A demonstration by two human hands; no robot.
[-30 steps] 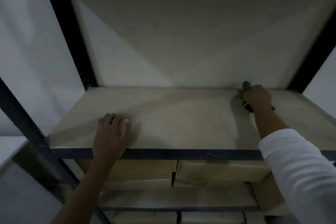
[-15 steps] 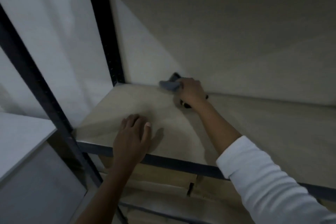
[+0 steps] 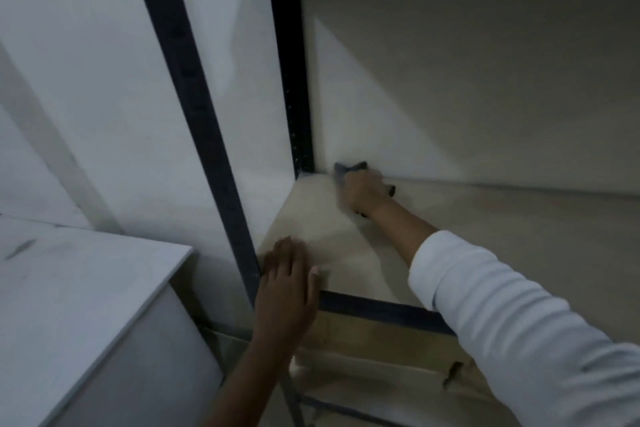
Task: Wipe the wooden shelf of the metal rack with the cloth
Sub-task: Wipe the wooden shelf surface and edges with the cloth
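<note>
The pale wooden shelf (image 3: 502, 232) of the black metal rack (image 3: 207, 135) runs from the left post to the right edge of view. My right hand (image 3: 363, 194) grips a dark blue-grey cloth (image 3: 346, 170) and presses it on the shelf in the far left corner, against the back wall. Bits of the cloth stick out above and to the right of the fingers. My left hand (image 3: 289, 284) rests flat on the shelf's front left corner, fingers straight, over the black front rail.
The rack's back left post (image 3: 294, 80) stands just left of the cloth. A white cabinet top (image 3: 69, 284) sits to the left of the rack. Cardboard boxes (image 3: 381, 364) fill the level under the shelf. A white wall lies behind.
My right hand has swept the cloth along the back edge from the right side to the far left corner. The view has turned left; my left hand stays near the front edge.
</note>
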